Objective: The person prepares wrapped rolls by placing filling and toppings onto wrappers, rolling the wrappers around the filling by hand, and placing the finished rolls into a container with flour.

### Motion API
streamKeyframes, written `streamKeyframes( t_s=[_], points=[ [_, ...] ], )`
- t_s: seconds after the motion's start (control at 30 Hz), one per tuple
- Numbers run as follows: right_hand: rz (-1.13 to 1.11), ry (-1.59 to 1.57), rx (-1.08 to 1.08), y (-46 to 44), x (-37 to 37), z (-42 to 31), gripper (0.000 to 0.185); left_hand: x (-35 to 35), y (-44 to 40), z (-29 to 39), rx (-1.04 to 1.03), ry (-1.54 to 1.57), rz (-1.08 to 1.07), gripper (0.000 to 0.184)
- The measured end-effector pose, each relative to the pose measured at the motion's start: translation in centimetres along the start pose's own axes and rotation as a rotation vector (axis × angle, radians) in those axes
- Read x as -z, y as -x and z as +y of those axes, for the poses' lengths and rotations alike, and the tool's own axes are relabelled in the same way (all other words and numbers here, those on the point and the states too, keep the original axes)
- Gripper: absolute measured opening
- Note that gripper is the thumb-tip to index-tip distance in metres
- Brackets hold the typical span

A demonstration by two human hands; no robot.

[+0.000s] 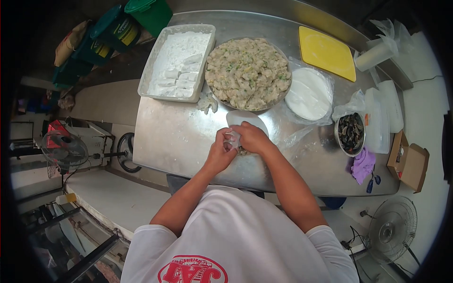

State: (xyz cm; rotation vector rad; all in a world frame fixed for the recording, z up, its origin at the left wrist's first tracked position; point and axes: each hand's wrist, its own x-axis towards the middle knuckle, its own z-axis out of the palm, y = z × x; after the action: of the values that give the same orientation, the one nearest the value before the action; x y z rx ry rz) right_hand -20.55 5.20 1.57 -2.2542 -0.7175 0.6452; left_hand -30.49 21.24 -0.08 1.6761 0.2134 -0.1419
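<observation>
My left hand (222, 150) and my right hand (252, 137) meet near the front of the steel table. Between their fingers they pinch a thin, translucent white wrapper (232, 138); whether it has filling inside is hidden. Just beyond my right hand lies a flat, round white wrapper (249, 118), partly covered by that hand. A large round pan (216, 96) heaped with pale minced filling (250, 70) flecked with green stands behind it. To its left, a plastic tub (211, 42) holds white powder and several floured rolls (181, 78). A stack of round wrappers (309, 94) sits on plastic at the right.
A yellow board (328, 53) lies at the back right. Farther right are a metal bowl (338, 134) of dark pieces, a purple cloth (363, 165), clear containers (375, 120) and an open cardboard box (415, 165). Fans (391, 228) stand beyond the table.
</observation>
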Motion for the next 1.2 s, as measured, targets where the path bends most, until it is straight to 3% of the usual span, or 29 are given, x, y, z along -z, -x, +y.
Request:
streamKeyframes(
  t_s=[0.07, 0.13, 0.17, 0.2, 0.27, 0.3, 0.37, 0.47, 0.53, 0.7, 0.8, 0.9, 1.0, 1.07, 1.1, 1.2],
  points=[
    [0.024, -0.052, -0.046, -0.1, 0.0, -0.1, 0.042, -0.2, -0.2, -0.1, 0.014, 0.063, 0.001, 0.066],
    [0.193, -0.170, 0.012, 1.3, 0.1, 0.8, 0.038, -0.5, -0.7, 0.3, 0.115, 0.090, -0.052, 0.066],
    [0.185, -0.164, 0.018, 2.4, 0.2, 1.2, 0.038, -0.7, -0.8, 0.1, 0.110, 0.123, -0.040, 0.053],
    [0.294, -0.103, 0.019, 3.9, 0.3, 1.6, 0.035, -0.5, -0.7, 0.4, 0.112, 0.130, -0.033, 0.053],
    [0.400, -0.035, 0.023, 6.6, 0.4, 1.6, 0.033, 0.1, -1.0, 1.3, 0.028, -0.246, -0.114, 0.037],
    [0.404, 0.038, -0.088, 8.0, 0.4, 1.3, 0.030, 0.3, -1.1, 1.3, 0.027, -0.242, -0.114, 0.037],
    [0.406, 0.113, -0.204, 10.0, 0.3, 0.5, 0.028, 0.9, -1.3, 1.1, -0.534, -0.580, -0.181, 0.024],
    [0.321, 0.175, -0.369, 11.1, -0.3, -0.3, 0.028, 1.5, -1.6, 1.9, -0.455, -0.751, -0.295, 0.027],
    [0.325, -0.001, -0.420, 11.1, -1.1, -0.3, 0.028, 1.5, -2.0, 1.6, -0.458, -0.812, -0.285, 0.028],
    [0.451, -0.113, -0.359, 9.9, -2.3, 0.3, 0.029, 1.4, -2.2, 1.3, -0.564, -0.875, -0.178, 0.027],
    [0.537, -0.264, -0.403, 9.4, -2.7, 0.0, 0.029, 1.1, -1.2, 1.5, -0.408, -0.847, -0.189, 0.029],
    [0.611, -0.384, -0.481, 9.2, -3.3, 0.3, 0.027, 1.0, -0.2, 1.6, -0.282, -0.603, -0.284, 0.032],
    [0.706, -0.290, -0.453, 8.9, -3.8, 0.9, 0.026, 0.3, 0.0, 1.3, -0.179, -0.556, -0.213, 0.036],
    [0.736, -0.181, -0.419, 8.6, -3.8, 0.9, 0.027, 0.1, -0.7, 1.1, -0.186, -0.553, 0.119, 0.042],
    [0.766, -0.232, -0.407, 8.2, -3.7, 0.6, 0.030, 0.4, -1.1, 2.5, -0.064, -0.626, 0.132, 0.048],
    [0.802, -0.282, -0.399, 7.6, -4.2, 0.5, 0.037, 1.0, -2.0, 3.1, -0.009, -0.691, 0.156, 0.042]
  ],
)
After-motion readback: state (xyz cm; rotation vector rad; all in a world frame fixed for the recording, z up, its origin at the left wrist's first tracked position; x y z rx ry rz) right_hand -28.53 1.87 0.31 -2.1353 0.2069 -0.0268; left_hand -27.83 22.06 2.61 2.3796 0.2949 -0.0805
